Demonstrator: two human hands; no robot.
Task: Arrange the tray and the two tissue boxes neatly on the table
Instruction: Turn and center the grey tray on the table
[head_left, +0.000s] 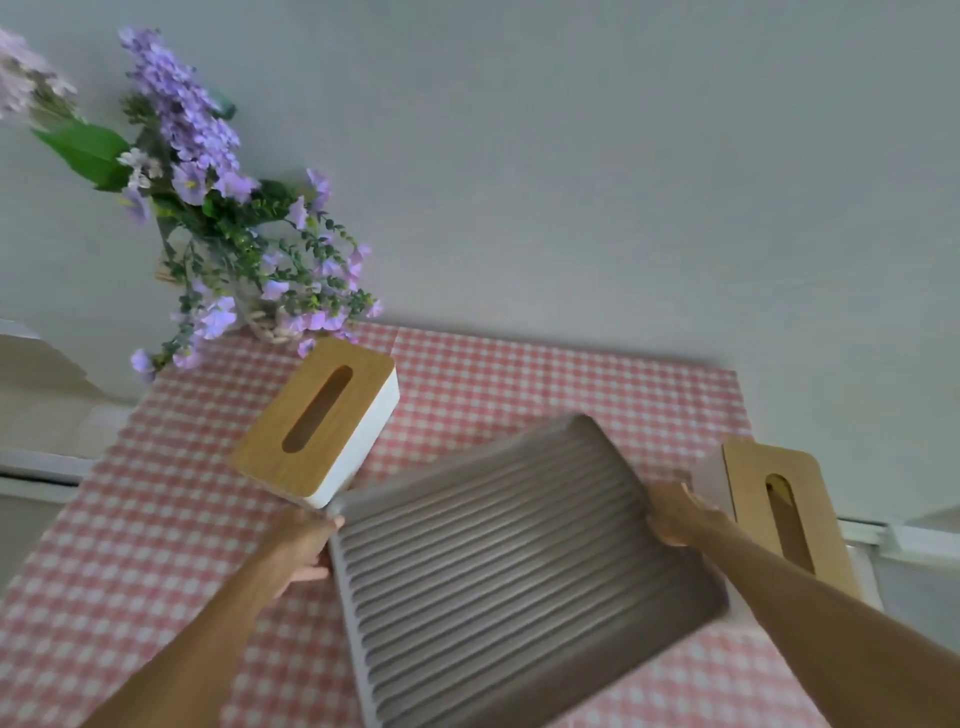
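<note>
A grey ribbed tray (498, 571) lies skewed in the middle of the table, over the pink checked cloth (156, 571). My left hand (304, 545) grips its left rim and my right hand (675, 512) grips its right rim. A white tissue box with a slotted wooden lid (317, 421) stands just behind the tray's left corner, close to or touching it. A second tissue box with a wooden lid (784, 514) sits at the table's right edge, behind my right forearm, partly hidden by it.
A bunch of purple flowers with green leaves in a woven holder (234, 249) stands at the table's back left corner. A pale wall (623, 182) runs right behind the table. The cloth ends at the right near the second box.
</note>
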